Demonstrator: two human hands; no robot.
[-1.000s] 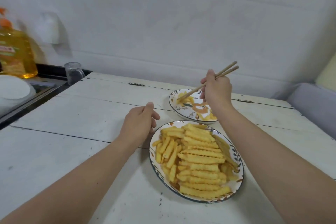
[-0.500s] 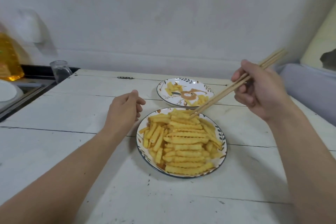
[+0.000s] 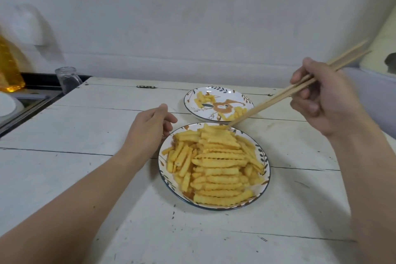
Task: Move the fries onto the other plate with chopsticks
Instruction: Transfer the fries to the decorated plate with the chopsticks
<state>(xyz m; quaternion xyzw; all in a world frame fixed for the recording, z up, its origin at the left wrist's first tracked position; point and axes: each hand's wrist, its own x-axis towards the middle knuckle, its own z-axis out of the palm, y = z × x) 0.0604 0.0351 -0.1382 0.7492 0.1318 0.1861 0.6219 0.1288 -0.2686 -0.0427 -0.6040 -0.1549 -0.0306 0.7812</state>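
Note:
A patterned near plate [image 3: 266, 157] is heaped with crinkle-cut fries [image 3: 216, 167]. Behind it stands a second patterned plate [image 3: 188, 100] with a few fries [image 3: 203, 97] on it. My right hand [image 3: 321, 100] grips a pair of wooden chopsticks [image 3: 278, 97] at the right; their tips touch the top fry at the far edge of the heap. My left hand [image 3: 147, 128] rests on the table against the near plate's left rim, fingers loosely curled and holding nothing.
The white plank table [image 3: 85, 156] meets a white wall behind. At the far left are a clear glass cup [image 3: 67, 79], a bottle of yellow oil [image 3: 9, 68], a white bowl [image 3: 7, 105] and a dark sink edge [image 3: 36, 103]. A grey ledge [image 3: 377, 92] lies at the right.
My right hand drew the chopsticks back from the far plate to the right; their tips came down onto the heap's far edge. The view shifted. My left hand stayed by the near plate.

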